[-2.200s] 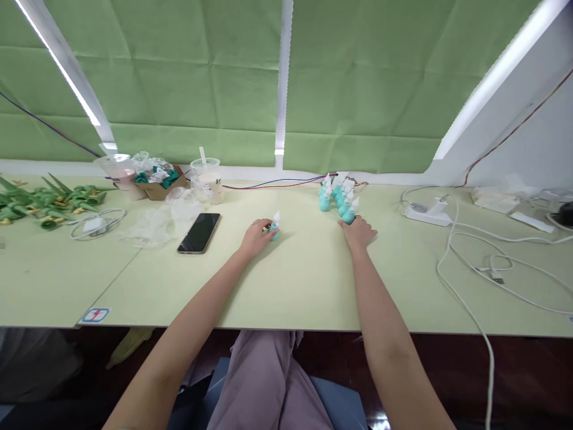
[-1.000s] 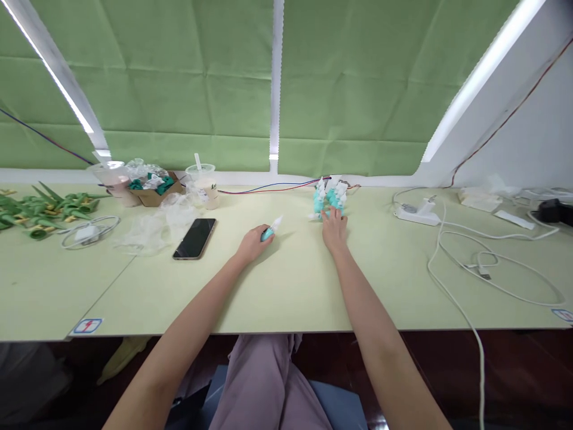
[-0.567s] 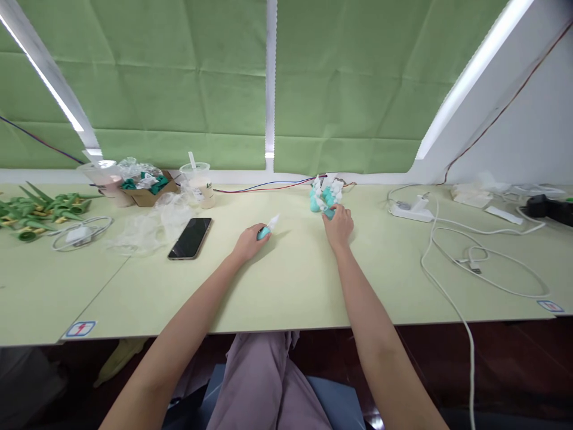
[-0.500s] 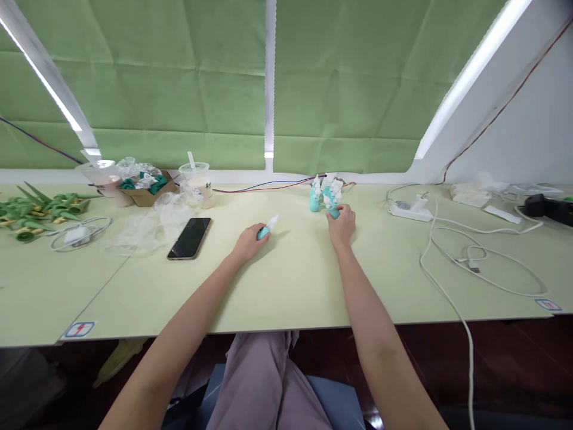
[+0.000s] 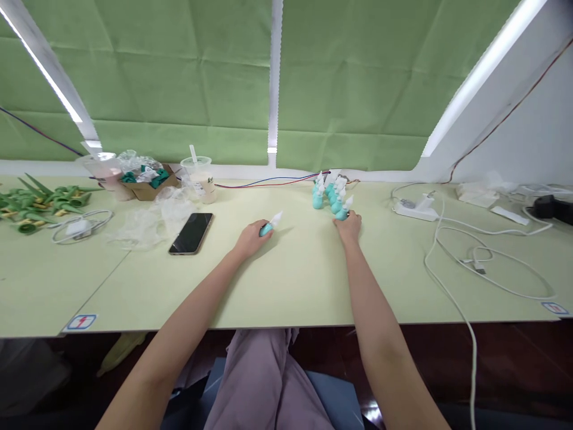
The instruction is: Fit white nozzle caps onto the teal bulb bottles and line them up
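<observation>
My left hand [image 5: 251, 239] lies on the table with its fingers closed round a small teal piece with a white pointed top [image 5: 267, 228], which tilts to the right. My right hand [image 5: 350, 227] pinches another small teal piece with a white top [image 5: 342, 213], upright at the near end of a row. Directly behind it stand several like teal-and-white pieces [image 5: 333, 194] close together. To their left are a few more such pieces [image 5: 317, 198]; how many is hard to make out. What exactly these pieces are, I cannot tell.
A black phone [image 5: 191, 233] lies left of my left hand, near a clear plastic bag [image 5: 143, 230], a drink cup [image 5: 205, 186] and a small cardboard box [image 5: 152, 191]. Green plant-like pieces [image 5: 40, 203] lie far left. A power strip [image 5: 416, 209] and white cable [image 5: 432, 263] lie right.
My right hand has shifted slightly right, and the teal piece in it now stands more upright at the near end of the row. My left hand keeps its piece. The view has turned slightly.
</observation>
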The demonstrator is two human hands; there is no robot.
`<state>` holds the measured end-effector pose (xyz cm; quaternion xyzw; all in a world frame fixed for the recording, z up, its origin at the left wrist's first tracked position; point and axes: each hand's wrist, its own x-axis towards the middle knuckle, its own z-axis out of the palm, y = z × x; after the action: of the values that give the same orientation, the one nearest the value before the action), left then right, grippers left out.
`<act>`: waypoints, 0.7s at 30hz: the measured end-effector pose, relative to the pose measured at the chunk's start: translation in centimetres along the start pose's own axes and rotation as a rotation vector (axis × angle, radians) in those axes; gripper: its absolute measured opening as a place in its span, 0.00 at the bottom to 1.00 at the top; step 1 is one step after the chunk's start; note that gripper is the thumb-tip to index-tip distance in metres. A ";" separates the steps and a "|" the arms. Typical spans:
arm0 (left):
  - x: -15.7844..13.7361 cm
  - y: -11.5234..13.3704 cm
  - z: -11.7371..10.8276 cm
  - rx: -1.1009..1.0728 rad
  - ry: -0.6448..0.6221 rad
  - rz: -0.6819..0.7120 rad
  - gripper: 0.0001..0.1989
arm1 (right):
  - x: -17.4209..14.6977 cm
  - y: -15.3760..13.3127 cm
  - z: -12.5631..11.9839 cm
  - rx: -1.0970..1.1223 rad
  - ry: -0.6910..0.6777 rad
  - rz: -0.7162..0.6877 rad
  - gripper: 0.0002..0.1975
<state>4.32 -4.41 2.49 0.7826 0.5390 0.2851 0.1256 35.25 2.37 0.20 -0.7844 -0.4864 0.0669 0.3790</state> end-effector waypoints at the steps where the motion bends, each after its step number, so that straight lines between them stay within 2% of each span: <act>1: 0.0 0.0 0.0 0.000 0.001 0.001 0.15 | 0.0 0.1 -0.1 -0.005 -0.011 -0.003 0.23; 12: -0.3 0.5 -0.3 -0.006 -0.004 -0.004 0.15 | 0.2 0.1 0.4 0.069 0.049 0.005 0.21; 21: -0.3 0.4 -0.2 -0.005 -0.003 0.003 0.15 | 0.1 0.1 0.8 0.061 -0.017 -0.015 0.25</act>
<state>4.46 -4.83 2.80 0.7835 0.5368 0.2855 0.1280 35.03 2.87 -0.37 -0.7682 -0.4933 0.0853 0.3991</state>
